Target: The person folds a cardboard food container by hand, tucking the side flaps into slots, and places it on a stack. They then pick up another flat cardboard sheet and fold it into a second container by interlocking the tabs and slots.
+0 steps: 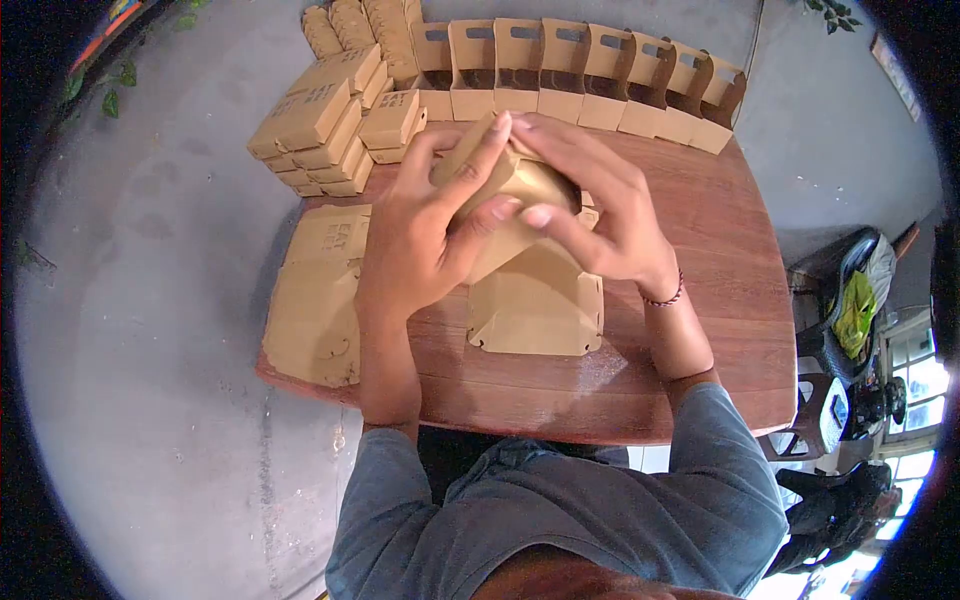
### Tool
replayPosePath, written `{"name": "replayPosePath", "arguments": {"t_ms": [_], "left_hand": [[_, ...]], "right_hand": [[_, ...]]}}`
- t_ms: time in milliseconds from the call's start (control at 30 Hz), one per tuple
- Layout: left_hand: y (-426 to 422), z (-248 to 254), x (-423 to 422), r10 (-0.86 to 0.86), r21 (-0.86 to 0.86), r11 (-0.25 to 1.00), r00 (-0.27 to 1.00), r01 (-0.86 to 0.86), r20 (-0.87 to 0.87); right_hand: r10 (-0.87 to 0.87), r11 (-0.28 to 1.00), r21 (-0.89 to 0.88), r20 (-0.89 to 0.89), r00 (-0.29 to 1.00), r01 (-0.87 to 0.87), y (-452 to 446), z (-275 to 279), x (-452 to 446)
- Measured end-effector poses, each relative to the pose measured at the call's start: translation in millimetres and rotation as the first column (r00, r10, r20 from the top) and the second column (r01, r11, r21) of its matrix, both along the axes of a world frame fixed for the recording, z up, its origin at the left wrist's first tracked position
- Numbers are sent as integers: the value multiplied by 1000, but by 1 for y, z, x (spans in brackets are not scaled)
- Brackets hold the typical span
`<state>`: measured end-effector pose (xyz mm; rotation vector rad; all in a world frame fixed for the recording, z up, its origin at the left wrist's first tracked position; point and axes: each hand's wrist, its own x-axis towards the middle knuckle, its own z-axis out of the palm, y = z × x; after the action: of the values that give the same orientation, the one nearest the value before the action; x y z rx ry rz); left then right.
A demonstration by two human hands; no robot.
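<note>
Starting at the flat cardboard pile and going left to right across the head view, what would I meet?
Flat cardboard pile, then the cardboard held up over the table, then the bracelet, then the yellow bundle.

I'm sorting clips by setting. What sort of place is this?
Probably a food business's packing area: stacked boxes lettered "EAT", a row of cardboard cartons with handle slots, and flat cardboard on a wooden table.
</note>
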<state>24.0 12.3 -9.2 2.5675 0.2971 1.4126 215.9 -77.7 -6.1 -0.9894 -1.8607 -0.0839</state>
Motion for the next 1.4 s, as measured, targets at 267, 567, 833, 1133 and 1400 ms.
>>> {"name": "replayPosePath", "arguments": {"t_ms": [267,567,833,1133,1400], "left_hand": [[-5,-4,7,-7,-91,996,1000,8,18],[2,-9,16,-61,-128,989,997,66,45],[16,-7,-8,160,-361,920,987,-150,-2],[31,-18,5,-312,-892,338,930,301,196],[10,-14,16,-303,-706,10,675,708,673]], "right_hand": [[-146,982,145,171,974,122,5,-8,-3],[-201,971,170,186,962,170,9,-7,2],[-367,883,309,-11,930,352,15,-3,31],[-415,756,585,80,906,295,10,-4,11],[-318,746,659,229,920,94,8,-22,-16]]}}
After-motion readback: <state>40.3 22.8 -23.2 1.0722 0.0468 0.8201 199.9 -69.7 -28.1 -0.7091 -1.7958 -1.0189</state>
